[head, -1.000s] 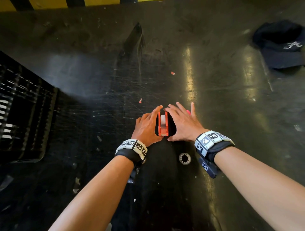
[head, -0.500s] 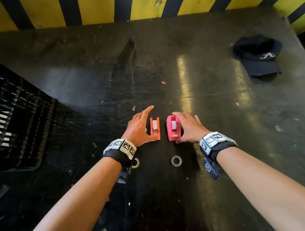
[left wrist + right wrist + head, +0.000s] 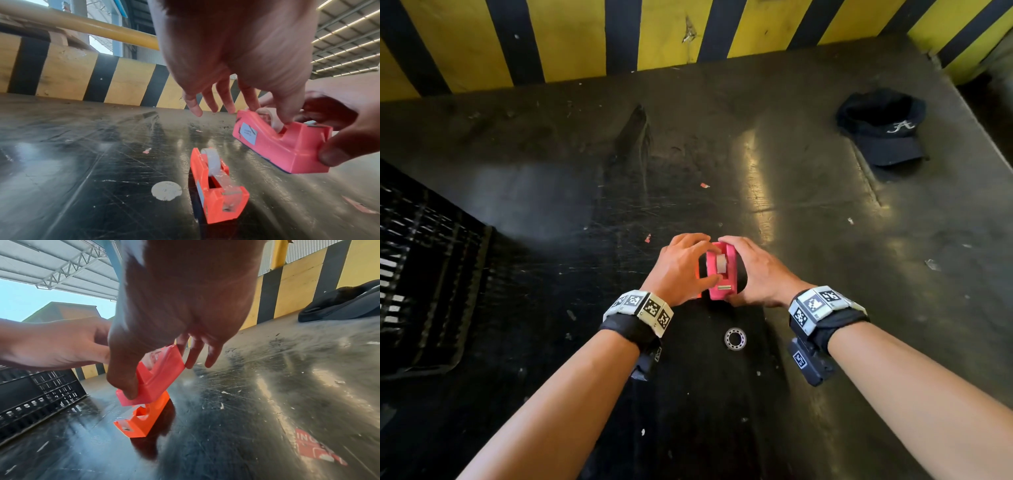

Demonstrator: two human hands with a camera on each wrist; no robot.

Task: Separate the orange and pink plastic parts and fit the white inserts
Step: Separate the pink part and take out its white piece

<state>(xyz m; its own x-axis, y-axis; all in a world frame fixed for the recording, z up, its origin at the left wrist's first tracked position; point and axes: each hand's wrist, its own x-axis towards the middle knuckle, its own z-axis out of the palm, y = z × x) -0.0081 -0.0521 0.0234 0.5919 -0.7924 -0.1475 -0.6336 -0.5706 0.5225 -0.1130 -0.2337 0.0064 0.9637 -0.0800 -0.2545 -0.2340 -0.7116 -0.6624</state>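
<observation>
My right hand (image 3: 736,270) grips the pink part (image 3: 722,291) by its ends and holds it tilted just above the table. A white insert (image 3: 720,263) sits in its slot. Over its top curls my left hand (image 3: 702,263), finger and thumb pinching it beside the insert (image 3: 265,113). The orange part (image 3: 218,191) lies on the table below with its own white insert (image 3: 211,160). In the head view only an edge of the orange part (image 3: 698,274) shows under my left hand.
A metal bearing ring (image 3: 735,338) lies just in front of my hands. A black slotted crate (image 3: 421,274) stands at the left. At the back right rests a dark cap (image 3: 883,130). A yellow-and-black striped wall (image 3: 585,41) bounds the scratched dark table (image 3: 825,240).
Half a second ago both parts stood apart on the table beside my hands. Now my right hand has lifted the pink part and my left has moved from the orange part onto it.
</observation>
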